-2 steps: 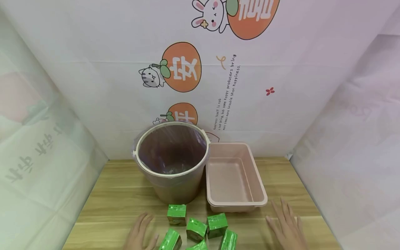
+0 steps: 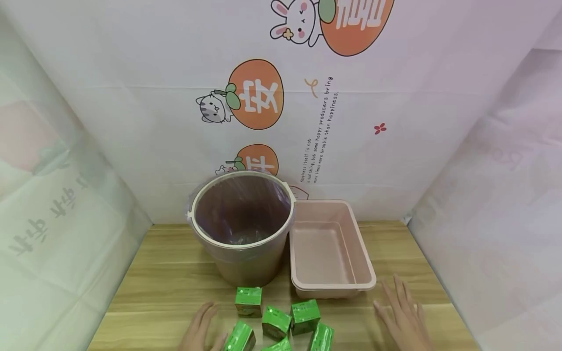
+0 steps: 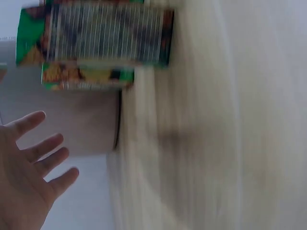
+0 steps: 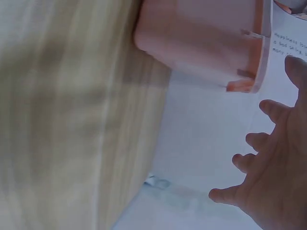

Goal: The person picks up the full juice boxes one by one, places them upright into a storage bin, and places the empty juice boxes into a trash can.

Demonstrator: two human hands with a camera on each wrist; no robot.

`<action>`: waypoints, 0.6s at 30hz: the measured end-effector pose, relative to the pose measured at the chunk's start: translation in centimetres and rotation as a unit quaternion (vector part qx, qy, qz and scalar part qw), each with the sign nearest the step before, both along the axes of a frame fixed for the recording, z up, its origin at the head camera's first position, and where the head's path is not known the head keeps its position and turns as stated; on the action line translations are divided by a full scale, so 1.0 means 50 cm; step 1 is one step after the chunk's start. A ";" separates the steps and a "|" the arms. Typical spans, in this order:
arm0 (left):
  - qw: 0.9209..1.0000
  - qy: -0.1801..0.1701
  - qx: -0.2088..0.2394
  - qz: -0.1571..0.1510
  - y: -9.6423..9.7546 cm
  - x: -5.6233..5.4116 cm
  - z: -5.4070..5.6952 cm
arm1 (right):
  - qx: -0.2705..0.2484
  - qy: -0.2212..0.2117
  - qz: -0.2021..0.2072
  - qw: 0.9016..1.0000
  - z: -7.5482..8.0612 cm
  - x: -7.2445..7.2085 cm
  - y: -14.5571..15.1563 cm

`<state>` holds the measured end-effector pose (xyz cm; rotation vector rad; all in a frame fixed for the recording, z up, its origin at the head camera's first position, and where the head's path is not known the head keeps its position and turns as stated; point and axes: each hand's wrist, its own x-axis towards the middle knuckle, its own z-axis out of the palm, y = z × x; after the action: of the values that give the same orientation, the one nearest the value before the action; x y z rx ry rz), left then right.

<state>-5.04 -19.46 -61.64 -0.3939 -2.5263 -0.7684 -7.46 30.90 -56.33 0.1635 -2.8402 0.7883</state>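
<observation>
Green boxes [image 2: 275, 322], six. Left hand [image 2: 197, 329] at their nine o'clock, right hand [image 2: 405, 321] at three; both finger-spread, gripping nothing. Bucket [image 2: 252, 265], eleven o'clock.

The boxes [image 2: 276, 321] look glossy, the tub [image 2: 333, 286] smooth plastic.

Bare right grip [image 2: 404, 322], slender fingers [image 2: 400, 293]

The bucket [image 2: 251, 267] stands left of the tub [image 2: 333, 286], perhaps touching, boxes [image 2: 276, 321] before.
</observation>
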 end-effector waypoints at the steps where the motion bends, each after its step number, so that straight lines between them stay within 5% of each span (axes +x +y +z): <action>1: 1.000 -0.017 0.008 -0.004 0.009 0.004 0.000 | -0.001 0.006 0.005 1.000 0.007 -0.004 -0.002; 5: 0.994 -0.090 0.060 -0.019 0.045 0.024 -0.005 | -0.014 0.020 0.022 0.999 0.042 -0.023 -0.014; 11: 0.978 -0.138 0.140 -0.067 0.083 0.045 -0.019 | -0.034 0.018 0.049 0.998 0.086 -0.076 -0.040; 18: 0.976 -0.133 0.170 -0.011 0.116 0.053 -0.017 | -0.011 0.012 0.080 0.997 0.095 -0.141 -0.056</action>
<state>-2.38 -13.64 -62.46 -0.2138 -2.5607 -1.3134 -14.54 28.08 -51.59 0.3981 -2.8222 0.8413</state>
